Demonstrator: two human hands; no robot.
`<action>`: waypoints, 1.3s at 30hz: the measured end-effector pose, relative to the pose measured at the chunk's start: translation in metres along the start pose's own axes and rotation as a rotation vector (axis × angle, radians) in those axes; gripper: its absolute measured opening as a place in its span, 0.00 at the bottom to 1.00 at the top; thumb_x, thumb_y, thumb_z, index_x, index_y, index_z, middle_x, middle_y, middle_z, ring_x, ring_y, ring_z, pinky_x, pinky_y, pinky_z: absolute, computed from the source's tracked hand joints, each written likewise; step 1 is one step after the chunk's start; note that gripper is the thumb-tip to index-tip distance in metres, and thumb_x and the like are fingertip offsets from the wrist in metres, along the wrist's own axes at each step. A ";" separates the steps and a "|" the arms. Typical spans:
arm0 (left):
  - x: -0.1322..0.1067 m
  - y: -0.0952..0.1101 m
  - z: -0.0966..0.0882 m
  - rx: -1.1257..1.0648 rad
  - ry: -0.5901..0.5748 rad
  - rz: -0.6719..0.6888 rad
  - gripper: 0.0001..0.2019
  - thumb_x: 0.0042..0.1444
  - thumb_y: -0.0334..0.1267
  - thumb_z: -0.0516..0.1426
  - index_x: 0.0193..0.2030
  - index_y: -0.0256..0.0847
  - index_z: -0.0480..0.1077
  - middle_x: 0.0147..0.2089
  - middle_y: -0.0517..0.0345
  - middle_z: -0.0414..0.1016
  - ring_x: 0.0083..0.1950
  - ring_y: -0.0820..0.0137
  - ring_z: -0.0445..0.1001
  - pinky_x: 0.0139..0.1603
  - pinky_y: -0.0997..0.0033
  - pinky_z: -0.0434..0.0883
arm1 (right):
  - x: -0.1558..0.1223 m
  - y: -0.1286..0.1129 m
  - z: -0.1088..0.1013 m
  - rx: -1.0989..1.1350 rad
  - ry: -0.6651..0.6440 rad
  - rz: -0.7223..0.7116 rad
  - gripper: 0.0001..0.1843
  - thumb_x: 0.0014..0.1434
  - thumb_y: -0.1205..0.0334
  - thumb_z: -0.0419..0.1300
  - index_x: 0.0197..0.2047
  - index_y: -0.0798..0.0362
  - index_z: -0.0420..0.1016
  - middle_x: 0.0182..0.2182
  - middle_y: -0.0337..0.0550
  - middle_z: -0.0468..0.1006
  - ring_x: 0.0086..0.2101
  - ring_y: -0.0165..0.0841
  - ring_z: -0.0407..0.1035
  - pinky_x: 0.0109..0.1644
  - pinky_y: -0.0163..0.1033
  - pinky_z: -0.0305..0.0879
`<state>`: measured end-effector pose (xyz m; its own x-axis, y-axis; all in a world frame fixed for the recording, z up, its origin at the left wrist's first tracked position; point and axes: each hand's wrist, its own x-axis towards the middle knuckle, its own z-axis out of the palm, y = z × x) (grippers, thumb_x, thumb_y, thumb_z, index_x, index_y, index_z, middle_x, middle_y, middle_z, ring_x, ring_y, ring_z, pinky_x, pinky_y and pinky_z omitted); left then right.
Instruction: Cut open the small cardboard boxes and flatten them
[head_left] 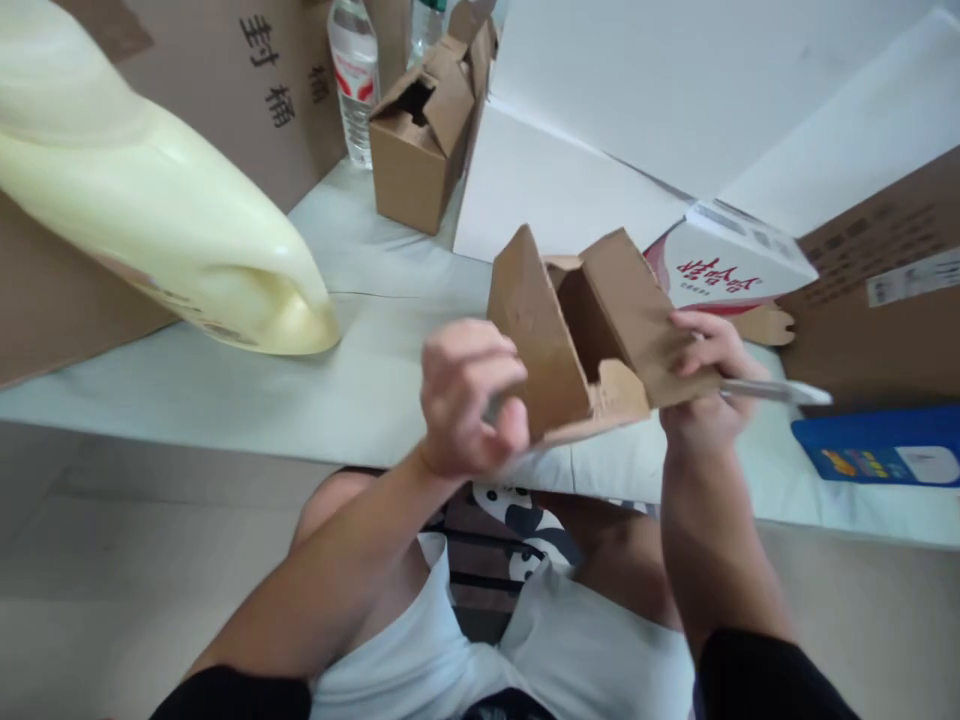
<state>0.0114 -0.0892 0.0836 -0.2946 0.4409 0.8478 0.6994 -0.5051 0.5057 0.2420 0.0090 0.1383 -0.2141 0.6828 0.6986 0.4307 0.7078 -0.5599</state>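
A small brown cardboard box (540,340) is tilted over the table's front edge, its top flaps raised and its dark inside showing. My right hand (709,375) grips the flap on its right side. A slim pale grey stick-like object (780,391) also juts out to the right from that hand; its kind is unclear. Beside the box's left wall is my left hand (474,400), slightly blurred, fingers curled and thumb apart. Nothing shows between them, and I cannot tell whether this hand touches the box.
A large pale yellow bottle-shaped object (202,230) looms at left. Behind stand a water bottle (354,80), another brown box (412,170) and large white boxes (570,180). To the right are a white-and-red carton (727,265) and a blue flat package (877,445) on the pale-covered table (375,370).
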 end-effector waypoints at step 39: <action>0.012 -0.073 0.080 -0.317 -0.321 -0.262 0.21 0.66 0.59 0.55 0.49 0.50 0.83 0.59 0.51 0.76 0.66 0.50 0.71 0.74 0.44 0.65 | -0.069 0.049 -0.018 0.254 -0.023 0.724 0.12 0.64 0.49 0.63 0.43 0.45 0.84 0.49 0.45 0.87 0.39 0.38 0.81 0.38 0.44 0.79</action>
<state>0.0086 0.0128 0.0441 -0.1841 0.7626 0.6201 0.3831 -0.5253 0.7598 0.2938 -0.0061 0.0709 0.0255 0.9935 0.1111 0.2560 0.1010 -0.9614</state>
